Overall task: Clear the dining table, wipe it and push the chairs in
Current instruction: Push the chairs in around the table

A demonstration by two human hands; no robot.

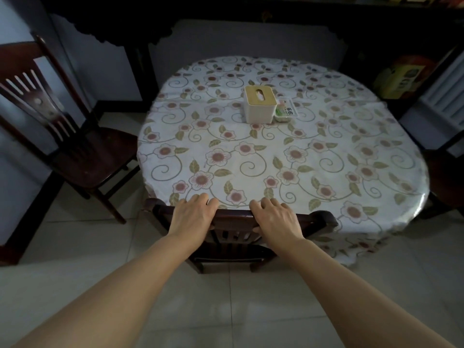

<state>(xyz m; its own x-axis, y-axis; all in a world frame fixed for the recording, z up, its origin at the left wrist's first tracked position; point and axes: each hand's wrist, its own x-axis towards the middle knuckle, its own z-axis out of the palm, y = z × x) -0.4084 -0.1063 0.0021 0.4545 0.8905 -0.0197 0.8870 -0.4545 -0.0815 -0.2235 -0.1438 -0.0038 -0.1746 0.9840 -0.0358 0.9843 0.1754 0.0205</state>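
Hands: left hand (192,213) & right hand (275,217), fingers curled over chair (233,218) top rail, gripping; chair tucked against bench (276,156).

Single head view, worn on person, looking forward and down. Wide-angle, edges bowed. Forearms run in from bottom edge; hands on chair (241,217) back, close below lens. Table (276,156) fills centre, just beyond. Cabinet (226,18) along top, farthest.
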